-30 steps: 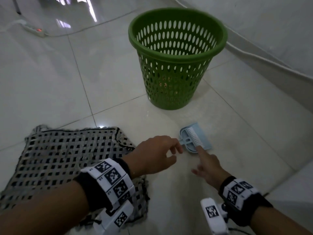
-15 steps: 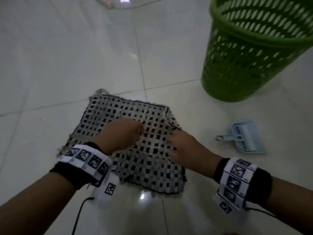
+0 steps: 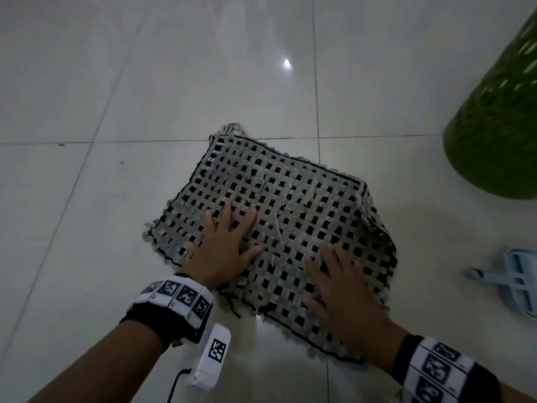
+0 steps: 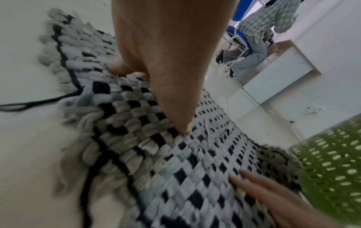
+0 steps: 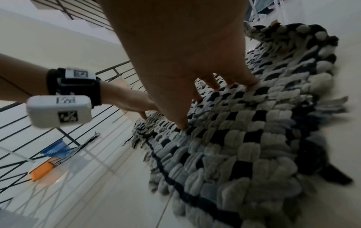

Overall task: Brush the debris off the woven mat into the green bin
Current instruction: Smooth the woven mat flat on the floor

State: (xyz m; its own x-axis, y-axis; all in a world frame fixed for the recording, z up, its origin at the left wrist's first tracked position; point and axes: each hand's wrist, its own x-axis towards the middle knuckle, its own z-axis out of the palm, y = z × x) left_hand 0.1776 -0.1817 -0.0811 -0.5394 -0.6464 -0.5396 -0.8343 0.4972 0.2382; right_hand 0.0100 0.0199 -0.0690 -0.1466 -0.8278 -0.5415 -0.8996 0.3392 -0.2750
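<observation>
A grey-and-black woven mat (image 3: 293,205) lies on the tiled floor, with thin pale straw-like debris (image 3: 277,228) scattered on its middle. My left hand (image 3: 223,245) lies flat on the mat's near-left part, fingers spread. My right hand (image 3: 340,289) lies flat on the near-right part, fingers straight. In the left wrist view my left hand (image 4: 162,64) presses the mat (image 4: 175,162), and my right hand's fingers (image 4: 259,188) touch it lower right. The right wrist view shows my right hand (image 5: 195,77) with its fingertips on the mat (image 5: 244,138). The green bin (image 3: 499,120) stands at the far right.
A light blue dustpan with a small brush (image 3: 517,283) lies on the floor right of the mat. A person in a checked shirt (image 4: 259,30) sits by a white counter in the left wrist view. A black railing (image 5: 109,74) runs behind my left arm.
Both hands left the dustpan, moved left onto the mat, and now lie flat with fingers spread instead of curled. The view swung left, pushing the bin and dustpan to the right edge.
</observation>
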